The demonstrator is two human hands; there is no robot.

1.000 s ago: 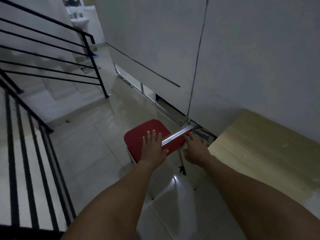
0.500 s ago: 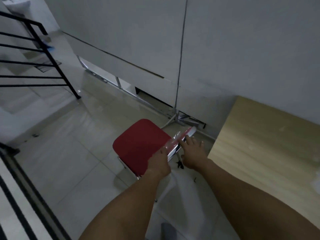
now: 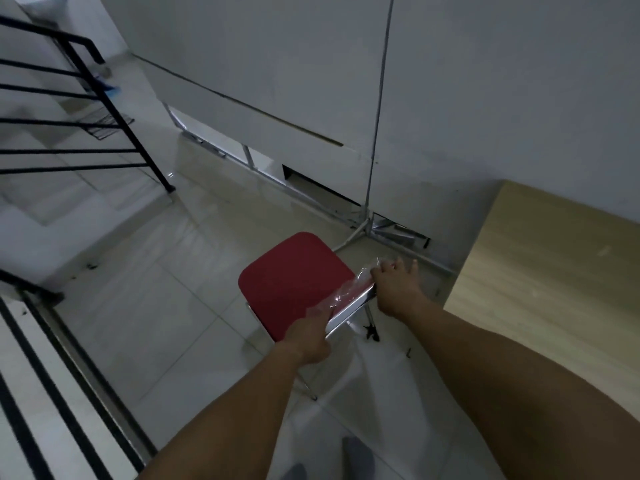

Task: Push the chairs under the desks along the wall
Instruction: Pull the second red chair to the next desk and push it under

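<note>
A red-seated chair [image 3: 294,282] with a chrome frame stands on the tiled floor, left of a light wooden desk [image 3: 554,271] set against the white wall. The chair's backrest top, wrapped in clear plastic, runs diagonally between my hands. My left hand [image 3: 310,336] is closed around its near end. My right hand [image 3: 394,289] grips its far end, with some fingers spread. The chair's legs are mostly hidden beneath the seat and my arms.
A white panel on a metal frame [image 3: 263,112] leans along the wall beyond the chair, with a metal stand foot [image 3: 363,230] at its base. A black stair railing [image 3: 104,109] and steps lie to the left. My feet [image 3: 356,455] show at the bottom.
My left hand has moved from lying flat on the seat to gripping the backrest's near end. My right hand has closed on the far end. The view shifted slightly.
</note>
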